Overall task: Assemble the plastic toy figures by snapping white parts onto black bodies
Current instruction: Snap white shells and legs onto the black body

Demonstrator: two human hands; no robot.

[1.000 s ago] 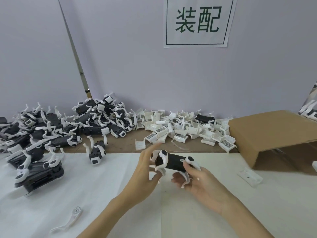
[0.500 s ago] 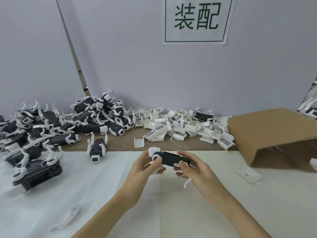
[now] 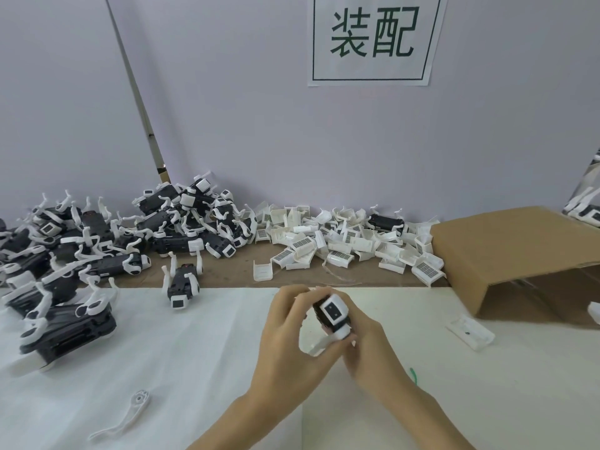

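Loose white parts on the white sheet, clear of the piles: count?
3: leg piece near left, flat piece at right, cut-off piece at the right edge. Others may be hidden.

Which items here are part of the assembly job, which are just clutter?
In the job:
- toy figure, held by left hand and right hand
- pile of white parts
- assembled figures

Lying about:
- cardboard box
- wall sign
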